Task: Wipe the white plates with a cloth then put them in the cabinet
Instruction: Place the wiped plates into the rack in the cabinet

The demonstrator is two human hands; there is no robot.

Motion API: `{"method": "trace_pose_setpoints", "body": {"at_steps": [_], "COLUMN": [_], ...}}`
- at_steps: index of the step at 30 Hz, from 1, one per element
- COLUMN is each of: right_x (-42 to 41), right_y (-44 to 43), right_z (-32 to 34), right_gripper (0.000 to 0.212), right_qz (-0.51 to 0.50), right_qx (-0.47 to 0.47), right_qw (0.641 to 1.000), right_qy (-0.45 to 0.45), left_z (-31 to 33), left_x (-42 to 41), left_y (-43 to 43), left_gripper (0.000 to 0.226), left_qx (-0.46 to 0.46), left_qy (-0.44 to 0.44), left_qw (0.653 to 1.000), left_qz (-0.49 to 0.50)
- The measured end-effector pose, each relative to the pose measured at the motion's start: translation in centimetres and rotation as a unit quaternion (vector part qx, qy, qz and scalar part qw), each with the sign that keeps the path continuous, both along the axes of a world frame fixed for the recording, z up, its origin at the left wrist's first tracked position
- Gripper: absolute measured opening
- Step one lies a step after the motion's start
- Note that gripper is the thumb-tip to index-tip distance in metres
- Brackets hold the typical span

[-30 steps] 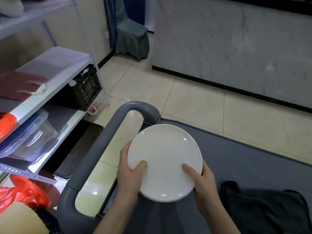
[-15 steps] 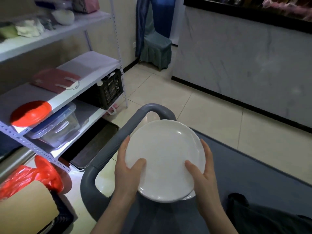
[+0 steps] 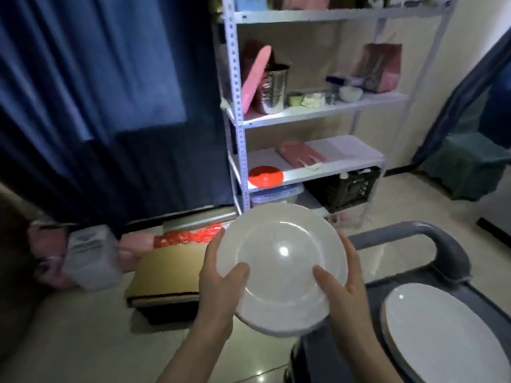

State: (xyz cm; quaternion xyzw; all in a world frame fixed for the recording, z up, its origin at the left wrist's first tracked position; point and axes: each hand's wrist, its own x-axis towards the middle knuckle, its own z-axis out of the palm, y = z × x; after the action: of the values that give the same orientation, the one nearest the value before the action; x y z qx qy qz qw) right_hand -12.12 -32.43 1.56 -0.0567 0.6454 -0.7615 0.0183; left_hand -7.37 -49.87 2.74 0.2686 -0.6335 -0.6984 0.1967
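White plate [image 3: 282,266] up in the air, both hands on it, face tipped towards the person, out over the tiled floor [image 3: 83,341] in front of the shelving. Sweeping from the left: dark blue curtain [image 3: 96,106] hanging to the floor, and at its foot a pale plastic container [image 3: 88,258] with pink bags beside it. Next along, a flat cardboard box [image 3: 168,275] lying on the floor, with crumpled red plastic [image 3: 188,236] just behind it. Now the left hand [image 3: 218,283]: thumb laid across the plate's upper face, fingers curled round the left rim and under. Behind the plate stands the metal shelf rack [image 3: 237,134], with a red lid [image 3: 265,176] on one shelf and a black crate [image 3: 345,192] lower down to the right. The right hand [image 3: 348,286] mirrors the left: thumb pressing on the face, fingers wrapped behind the right rim. Further right comes the grey cart handle [image 3: 442,244], near the right hand but not touching it. Far right, a second white plate [image 3: 442,333] lies flat on the cart, well apart from the held one.
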Motion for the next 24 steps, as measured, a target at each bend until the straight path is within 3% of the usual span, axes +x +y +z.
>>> {"method": "trace_pose_setpoints", "body": {"at_steps": [11, 24], "right_x": [6.8, 18.7], "right_y": [-23.2, -53.8], "right_z": [1.2, 3.5], "right_gripper": [0.071, 0.064], "right_qz": [0.283, 0.531], "right_qx": [0.01, 0.011], "right_qw": [0.959, 0.847], "right_qy": [0.006, 0.017], "left_z": [0.9, 1.3], "left_x": [15.8, 31.6], "left_y": [-18.1, -41.3], "left_gripper": [0.067, 0.071], "left_qx": [-0.019, -0.011], "left_qy": [0.038, 0.065], "left_qw": [0.953, 0.849], "left_qz": [0.299, 0.525]}}
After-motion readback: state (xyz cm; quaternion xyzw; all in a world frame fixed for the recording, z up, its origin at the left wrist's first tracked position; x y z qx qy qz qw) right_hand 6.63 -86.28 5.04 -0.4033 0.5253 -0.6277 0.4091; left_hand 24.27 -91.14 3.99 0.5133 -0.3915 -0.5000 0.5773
